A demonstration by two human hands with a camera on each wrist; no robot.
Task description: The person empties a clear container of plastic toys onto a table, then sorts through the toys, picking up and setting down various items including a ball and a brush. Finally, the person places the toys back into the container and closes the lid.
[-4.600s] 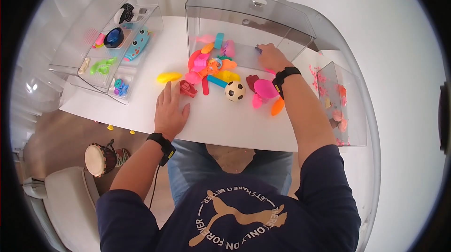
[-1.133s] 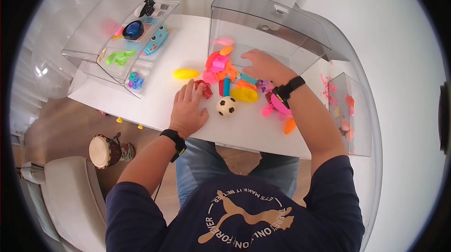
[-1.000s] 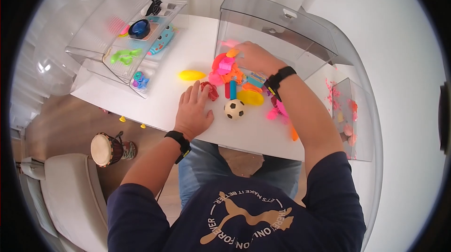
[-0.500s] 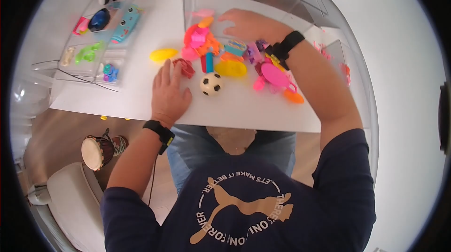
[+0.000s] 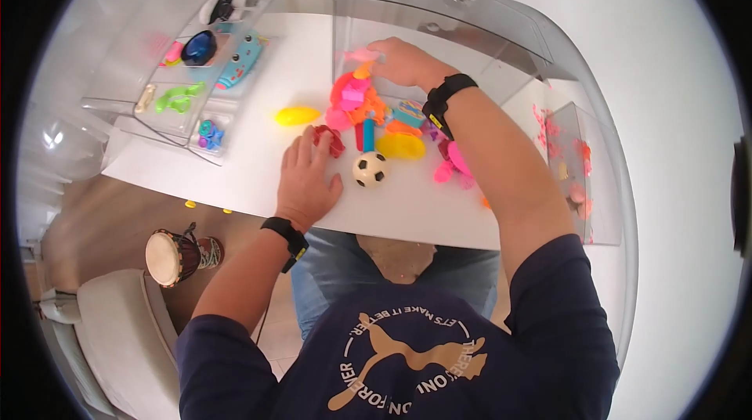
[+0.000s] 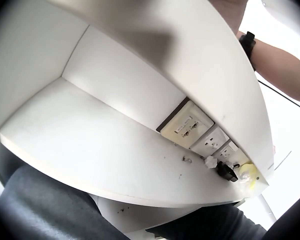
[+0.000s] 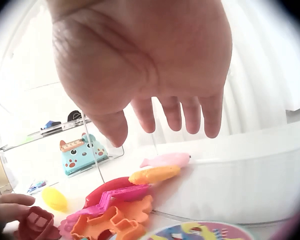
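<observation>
In the head view the left hand (image 5: 309, 181) rests on the white table with its fingertips at a red toy (image 5: 330, 140). The right hand (image 5: 407, 64) is over the grey transparent box, beside a pink fish-shaped toy (image 5: 359, 54) and an orange-yellow piece (image 5: 362, 71). From the right wrist view, the right hand (image 7: 145, 60) has its fingers extended downward, apart, with nothing between them; the pink toy (image 7: 167, 160) and the orange-yellow one (image 7: 155, 175) lie below. A magenta piece (image 5: 354, 94) and orange moulds (image 5: 368, 111) are heaped nearby.
A toy football (image 5: 370, 169), yellow pieces (image 5: 400, 147) and a teal toy (image 5: 408, 113) lie nearer the table's front. A clear organizer (image 5: 176, 118) stands left, a smaller transparent box (image 5: 580, 177) right. The left wrist view shows a shelf (image 6: 105, 145) and wall sockets (image 6: 210, 141).
The right hand has moved left from farther inside the grey box toward the pink toy. Teal and purple pieces from the heap now lie farther right. The left hand stays by the red toy.
</observation>
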